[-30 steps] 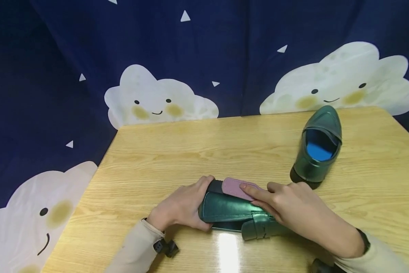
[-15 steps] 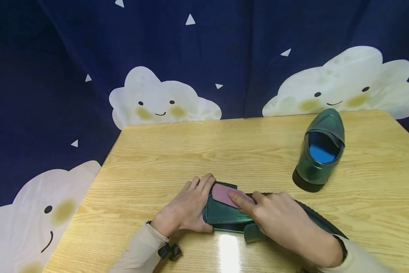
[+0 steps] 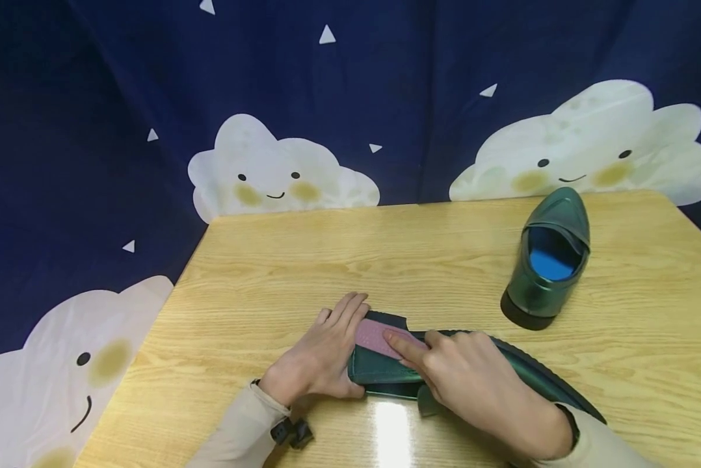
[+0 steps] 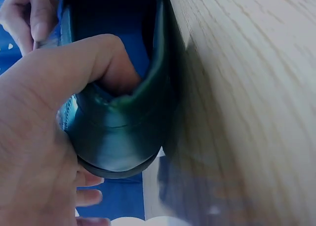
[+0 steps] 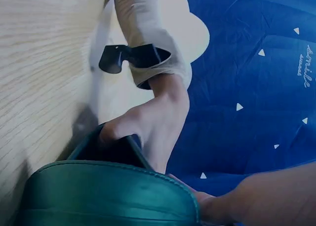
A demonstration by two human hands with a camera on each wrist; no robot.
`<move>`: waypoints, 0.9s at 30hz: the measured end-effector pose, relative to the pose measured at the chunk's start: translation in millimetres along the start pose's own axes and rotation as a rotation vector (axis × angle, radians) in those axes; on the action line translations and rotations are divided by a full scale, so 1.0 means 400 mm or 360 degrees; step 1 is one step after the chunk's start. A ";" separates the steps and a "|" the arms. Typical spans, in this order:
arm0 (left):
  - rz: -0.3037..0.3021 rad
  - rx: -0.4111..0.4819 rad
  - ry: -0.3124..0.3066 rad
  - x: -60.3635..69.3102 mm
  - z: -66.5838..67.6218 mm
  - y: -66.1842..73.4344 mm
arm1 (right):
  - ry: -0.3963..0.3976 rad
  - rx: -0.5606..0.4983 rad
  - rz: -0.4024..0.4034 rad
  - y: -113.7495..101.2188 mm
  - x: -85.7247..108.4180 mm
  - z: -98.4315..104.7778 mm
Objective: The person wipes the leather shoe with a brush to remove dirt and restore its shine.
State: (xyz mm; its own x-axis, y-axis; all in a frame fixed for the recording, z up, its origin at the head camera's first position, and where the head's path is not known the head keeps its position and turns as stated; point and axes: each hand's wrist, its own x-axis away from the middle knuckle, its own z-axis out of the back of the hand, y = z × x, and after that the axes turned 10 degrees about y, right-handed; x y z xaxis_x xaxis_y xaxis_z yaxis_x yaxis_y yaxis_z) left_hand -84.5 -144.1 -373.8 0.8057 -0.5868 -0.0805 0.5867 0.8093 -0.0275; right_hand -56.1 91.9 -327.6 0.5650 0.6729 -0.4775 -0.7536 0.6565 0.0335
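Note:
A dark green shoe (image 3: pixel 385 369) lies on its side on the table, its heel toward the left. My left hand (image 3: pixel 321 357) grips the heel end; in the left wrist view the thumb of that hand (image 4: pixel 44 102) is hooked inside the shoe (image 4: pixel 116 137). My right hand (image 3: pixel 473 383) holds a pink flat pad (image 3: pixel 376 338) against the shoe's upward-facing side near the heel, the index finger laid along it. The right wrist view shows the green shoe upper (image 5: pixel 108 194) close up, with the left hand (image 5: pixel 158 117) at the opening.
The other green shoe (image 3: pixel 546 266), with a blue insole, stands upright on the wooden table (image 3: pixel 286 273) at the right, toe pointing away. A dark blue curtain (image 3: pixel 385 65) with clouds hangs behind the table.
The pink pad and my right hand have moved left along the shoe toward the heel. My left hand's fingers have straightened somewhat at the heel. The camera view has shifted slightly.

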 end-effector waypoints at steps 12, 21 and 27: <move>0.0044 0.0175 -0.0073 0.005 0.004 -0.002 | -0.0086 -0.0058 0.0170 -0.024 0.009 -0.007; -0.0006 0.0063 -0.0042 0.002 -0.005 -0.002 | -0.0022 -0.0094 0.0007 0.011 0.002 -0.003; 0.0039 -0.0004 -0.0038 0.004 0.002 0.002 | -0.0068 -0.0151 0.0112 -0.004 0.005 -0.008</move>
State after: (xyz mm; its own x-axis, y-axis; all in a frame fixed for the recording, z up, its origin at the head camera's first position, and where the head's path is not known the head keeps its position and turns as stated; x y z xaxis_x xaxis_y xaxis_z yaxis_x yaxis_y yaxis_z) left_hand -82.6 -144.5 -373.2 0.8214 -0.5675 -0.0571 0.5668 0.8233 -0.0284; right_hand -54.8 91.3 -331.3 0.5220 0.7313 -0.4390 -0.8191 0.5734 -0.0188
